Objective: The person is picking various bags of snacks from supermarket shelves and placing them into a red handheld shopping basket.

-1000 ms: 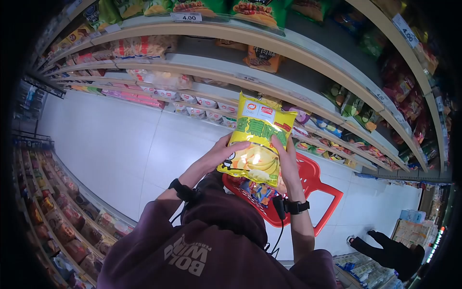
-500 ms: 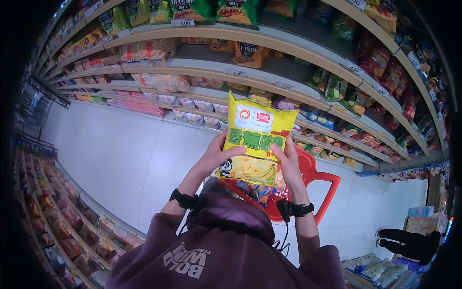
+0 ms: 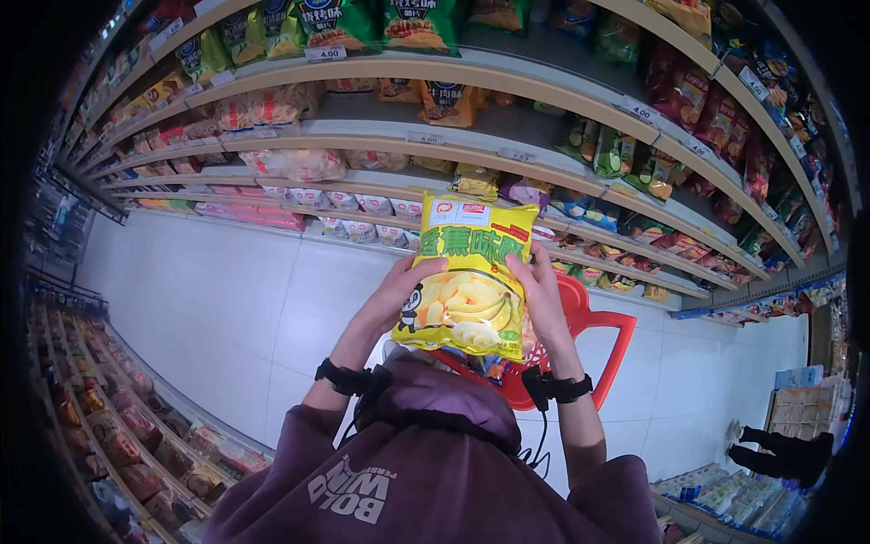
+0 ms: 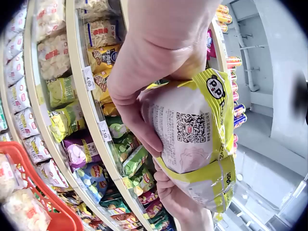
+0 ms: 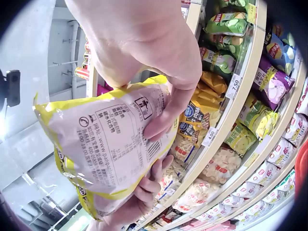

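Both hands hold a puffed yellow snack bag [image 3: 471, 281] in front of the body, its banana and panda print facing up. The left hand [image 3: 392, 292] grips one side, thumb over the front; the right hand [image 3: 541, 295] grips the opposite side in the same way. In the left wrist view, the fingers [image 4: 144, 130] curl behind the bag, against its white back panel with a QR code [image 4: 191, 127]. The right wrist view shows the fingers [image 5: 166, 115] on the printed table of the back panel. Below the bag, a red shopping basket [image 3: 616, 349] is partly hidden.
Curved-looking shelves [image 3: 507, 86] of snack bags fill the far side, with price tags [image 3: 642, 111] on the edges. Another shelf [image 3: 127, 408] of packets stands at the left. White floor [image 3: 217, 290] lies between. A person in dark clothes [image 3: 784, 453] is at the right.
The bag has lowered slightly and shifted left in the head view, its top tilting differently, while both hands keep their grip. The head view has shifted a little along the shelves.
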`<state>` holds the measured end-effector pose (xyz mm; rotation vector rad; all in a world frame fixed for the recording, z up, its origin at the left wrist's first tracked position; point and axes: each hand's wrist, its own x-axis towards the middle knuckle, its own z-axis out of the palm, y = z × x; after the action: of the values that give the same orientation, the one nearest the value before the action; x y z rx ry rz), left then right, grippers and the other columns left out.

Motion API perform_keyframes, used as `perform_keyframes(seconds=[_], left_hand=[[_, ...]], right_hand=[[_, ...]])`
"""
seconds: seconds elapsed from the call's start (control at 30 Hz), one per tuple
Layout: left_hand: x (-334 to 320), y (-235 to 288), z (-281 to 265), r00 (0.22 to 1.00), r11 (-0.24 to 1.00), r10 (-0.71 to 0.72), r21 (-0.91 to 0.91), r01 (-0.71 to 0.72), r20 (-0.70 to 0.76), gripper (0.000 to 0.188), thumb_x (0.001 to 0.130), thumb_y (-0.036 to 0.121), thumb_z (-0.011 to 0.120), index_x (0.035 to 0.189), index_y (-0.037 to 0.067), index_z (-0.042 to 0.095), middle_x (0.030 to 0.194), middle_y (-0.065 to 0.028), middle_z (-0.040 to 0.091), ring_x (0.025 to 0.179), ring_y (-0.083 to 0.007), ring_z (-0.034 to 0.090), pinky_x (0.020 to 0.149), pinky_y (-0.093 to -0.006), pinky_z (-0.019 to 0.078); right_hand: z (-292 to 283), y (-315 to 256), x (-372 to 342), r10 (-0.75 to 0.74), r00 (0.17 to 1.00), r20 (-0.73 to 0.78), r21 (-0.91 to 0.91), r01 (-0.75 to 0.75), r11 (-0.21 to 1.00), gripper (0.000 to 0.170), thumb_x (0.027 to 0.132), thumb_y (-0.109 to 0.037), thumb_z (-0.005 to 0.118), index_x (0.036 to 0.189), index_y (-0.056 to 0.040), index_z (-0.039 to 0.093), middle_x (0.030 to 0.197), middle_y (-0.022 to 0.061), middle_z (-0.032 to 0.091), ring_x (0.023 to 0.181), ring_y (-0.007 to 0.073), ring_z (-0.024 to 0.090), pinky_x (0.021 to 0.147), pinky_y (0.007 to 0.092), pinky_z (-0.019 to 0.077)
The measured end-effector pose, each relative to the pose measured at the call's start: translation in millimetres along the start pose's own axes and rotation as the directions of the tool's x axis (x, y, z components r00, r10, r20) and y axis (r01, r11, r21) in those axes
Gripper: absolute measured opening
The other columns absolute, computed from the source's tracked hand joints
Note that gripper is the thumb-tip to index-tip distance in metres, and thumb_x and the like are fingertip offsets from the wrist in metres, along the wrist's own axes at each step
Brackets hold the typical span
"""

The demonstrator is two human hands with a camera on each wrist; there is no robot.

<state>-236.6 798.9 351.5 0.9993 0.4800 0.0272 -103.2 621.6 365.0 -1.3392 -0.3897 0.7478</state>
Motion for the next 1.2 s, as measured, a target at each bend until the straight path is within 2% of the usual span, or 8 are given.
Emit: perform_keyframes(seconds=[0.23,0.4,0.5,0.6,0.7,0.83,1.07,1.2], left_hand=[[-5.2,2.5,-0.7,0.997,0.996,-0.064,-0.055,0.066,0.042,0.051,0.084,0.03,0.064,0.117,-0.005,0.05,0.108,-0.0124,0.062,0.093,-0.0149,0.064,0.077,-0.0261,0.0524],[-4.7,-7.1,-0.9,0.978,0.984,0.157,0.1,-0.144,-0.135,0.05,0.082,0.023,0.069,0.119,-0.003,0.048,0.106,-0.0126,0.063,0.091,-0.0163,0.064,0.076,-0.0274,0.0525],[1.2,-16.0,-5.7,0.886,0.877,0.398,0.382,-0.291,-0.237,0.051,0.081,0.021,0.071,0.12,-0.001,0.046,0.104,-0.0138,0.063,0.091,-0.017,0.064,0.075,-0.0282,0.052],[-0.4,-22.1,-4.6,0.772,0.609,0.6,0.746,-0.27,-0.21,0.053,0.082,0.023,0.069,0.122,-0.002,0.044,0.094,-0.0147,0.066,0.08,-0.0177,0.065,0.069,-0.0286,0.0519],[-7.6,-20.6,7.6,0.818,0.688,0.567,0.603,-0.404,-0.1,0.051,0.084,0.022,0.066,0.126,0.001,0.046,0.092,-0.0134,0.067,0.075,-0.0185,0.064,0.066,-0.0286,0.0513],[-17.0,-17.5,16.8,0.72,0.439,0.663,0.672,-0.596,0.206,0.025,0.088,0.012,0.058,0.111,0.003,0.063,0.094,-0.0117,0.067,0.081,-0.0193,0.064,0.072,-0.029,0.05],[-18.6,-11.2,12.8,0.651,0.52,0.755,0.674,-0.524,-0.076,0.033,0.083,0.011,0.066,0.114,0.002,0.057,0.109,-0.0084,0.063,0.099,-0.0152,0.059,0.087,-0.0293,0.0452],[-20.8,3.1,-7.8,0.988,0.987,0.153,0.04,-0.153,-0.017,0.048,0.085,0.02,0.066,0.124,0.0,0.048,0.114,-0.0109,0.06,0.104,-0.0153,0.058,0.088,-0.0294,0.0467]], right_hand=[[-1.4,10.8,-2.9,0.018,1.0,-0.023,-0.012,-0.018,1.0,0.043,0.092,-0.023,0.059,0.124,-0.0034,0.038,0.097,0.0134,0.065,0.087,0.0135,0.061,0.079,0.0255,0.0456],[-6.8,32.0,2.3,-0.17,0.985,-0.033,-0.266,0.155,0.951,0.053,0.089,-0.025,0.062,0.13,-0.0032,0.037,0.113,0.0178,0.057,0.094,0.0169,0.059,0.083,0.0296,0.045],[-3.1,16.3,-8.7,-0.511,0.851,0.123,-0.731,0.426,0.533,0.058,0.086,-0.028,0.064,0.132,-0.0028,0.038,0.122,0.0196,0.05,0.102,0.0233,0.056,0.086,0.033,0.0447],[22.5,11.7,-18.1,-0.308,0.93,0.202,-0.622,0.365,0.693,0.066,0.082,-0.029,0.069,0.132,-0.0011,0.037,0.122,0.0199,0.05,0.111,0.0315,0.052,0.092,0.0359,0.0439],[34.5,29.8,-14.6,-0.297,0.945,0.134,-0.534,0.321,0.782,0.075,0.08,-0.03,0.071,0.134,0.0014,0.031,0.125,0.0181,0.05,0.112,0.0307,0.053,0.092,0.0376,0.0462],[21.5,49.4,1.8,0.078,0.996,0.035,0.13,-0.082,0.988,0.063,0.08,-0.021,0.07,0.13,0.0012,0.037,0.12,0.0139,0.055,0.105,0.0233,0.058,0.087,0.0339,0.0501],[8.1,53.5,-5.6,0.215,0.973,0.083,0.395,-0.23,0.889,0.045,0.081,-0.015,0.063,0.121,0.0013,0.049,0.11,0.0132,0.06,0.095,0.0203,0.063,0.081,0.0309,0.0516],[3.6,43.5,-10.1,0.225,0.96,0.167,0.443,-0.277,0.853,0.047,0.086,-0.024,0.059,0.124,0.0015,0.047,0.112,0.0121,0.06,0.099,0.0186,0.06,0.085,0.0297,0.0478]])
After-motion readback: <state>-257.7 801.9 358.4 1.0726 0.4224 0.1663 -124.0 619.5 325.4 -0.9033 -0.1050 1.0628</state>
